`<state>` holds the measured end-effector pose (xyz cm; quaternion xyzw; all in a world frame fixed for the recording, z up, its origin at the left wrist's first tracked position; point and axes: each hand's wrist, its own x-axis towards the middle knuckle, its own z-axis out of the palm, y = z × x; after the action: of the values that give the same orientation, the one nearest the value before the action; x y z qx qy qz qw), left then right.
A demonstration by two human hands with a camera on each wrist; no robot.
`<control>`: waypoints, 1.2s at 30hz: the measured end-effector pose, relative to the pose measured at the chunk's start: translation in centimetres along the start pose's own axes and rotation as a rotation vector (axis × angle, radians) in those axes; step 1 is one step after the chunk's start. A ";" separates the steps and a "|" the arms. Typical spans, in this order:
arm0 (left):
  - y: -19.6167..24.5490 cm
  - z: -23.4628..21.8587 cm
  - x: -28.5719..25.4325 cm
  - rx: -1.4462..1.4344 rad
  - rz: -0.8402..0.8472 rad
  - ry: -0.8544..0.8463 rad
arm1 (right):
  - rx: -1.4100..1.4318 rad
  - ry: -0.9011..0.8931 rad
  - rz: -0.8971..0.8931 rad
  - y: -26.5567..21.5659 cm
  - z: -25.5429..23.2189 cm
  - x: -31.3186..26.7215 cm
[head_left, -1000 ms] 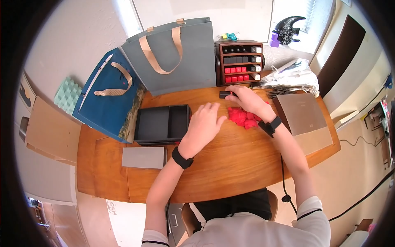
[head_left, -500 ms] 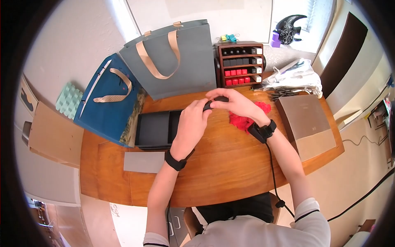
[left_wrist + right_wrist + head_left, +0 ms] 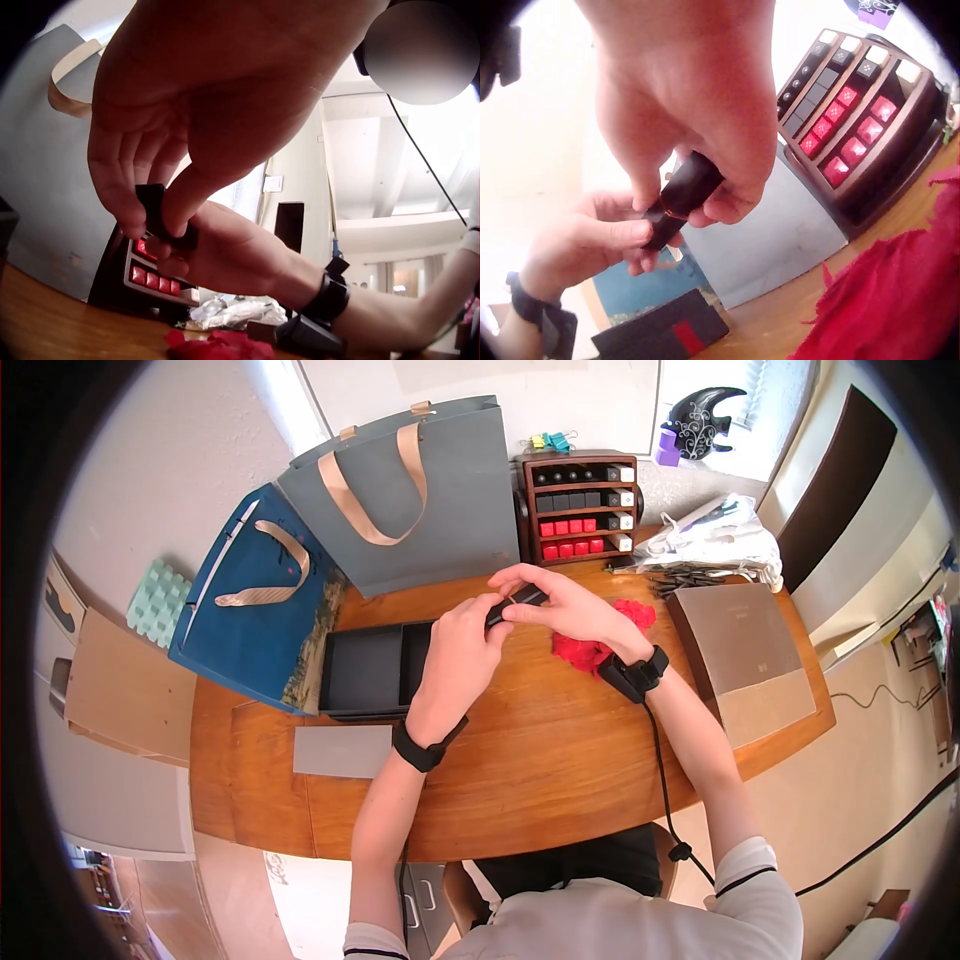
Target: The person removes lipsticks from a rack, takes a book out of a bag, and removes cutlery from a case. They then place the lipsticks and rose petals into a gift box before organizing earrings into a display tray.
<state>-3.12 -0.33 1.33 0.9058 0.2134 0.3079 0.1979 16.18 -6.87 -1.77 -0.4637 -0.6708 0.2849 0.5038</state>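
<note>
In front of the body, a black lipstick tube (image 3: 528, 596) with a thin reddish-gold band is held between both hands above the table. The right hand (image 3: 575, 608) grips one end, its fingers curled over the tube. My left hand (image 3: 452, 665) pinches the other end between thumb and fingers, as the left wrist view shows on the dark tube (image 3: 152, 208). In the right wrist view the band lies between the two grips on the tube (image 3: 691, 186). A crumpled red heap (image 3: 580, 650) lies on the table beneath the right wrist.
A wooden rack (image 3: 575, 458) of lipsticks stands behind the hands. Left of it are a grey paper bag (image 3: 450, 510) and a blue bag (image 3: 235, 615). An open black box (image 3: 358, 665) and a flat grey box (image 3: 342, 751) lie left; a brown box (image 3: 745, 630) lies right.
The right hand has brought the black lipstick tube leftward from near the rack and red heap. The left hand, earlier apart from it, has taken hold of its other end.
</note>
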 end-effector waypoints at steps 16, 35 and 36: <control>0.8 -0.4 -0.7 0.089 0.037 0.001 | -0.010 -0.028 0.356 -1.1 -1.9 -2.8; 1.7 -0.7 -1.4 0.099 0.117 -0.120 | -0.845 0.543 0.452 -2.7 -8.5 -6.8; 1.8 -0.8 -1.5 0.093 0.112 -0.125 | -0.897 0.552 0.481 -2.7 -8.6 -6.8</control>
<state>-4.22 -2.40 2.09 0.9420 0.1634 0.2510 0.1512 23.80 -14.92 0.54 -0.8284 -0.4456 -0.0525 0.3353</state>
